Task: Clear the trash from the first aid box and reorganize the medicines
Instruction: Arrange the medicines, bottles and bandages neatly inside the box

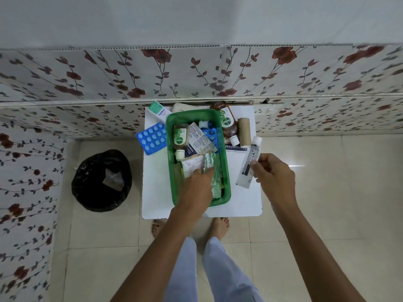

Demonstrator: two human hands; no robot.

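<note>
A green plastic first aid box (226,171) sits on a small white table (239,203). Inside it lie a small Dettol bottle (180,138), a folded leaflet (200,138), a blue pill strip (212,135) and foil sachets (214,171). My left hand (196,186) reaches into the box, fingers resting on the sachets and a paper packet (192,165). My right hand (274,173) holds a white ointment tube (250,160) with black print, just right of the box above the table.
A black-lined trash bin (101,180) stands on the floor left of the table. On the table around the box lie a blue blister pack (151,137), a white-green carton (158,112), a large Dettol bottle (227,123), a cardboard roll (243,130) and a Hansaplast pack (236,148).
</note>
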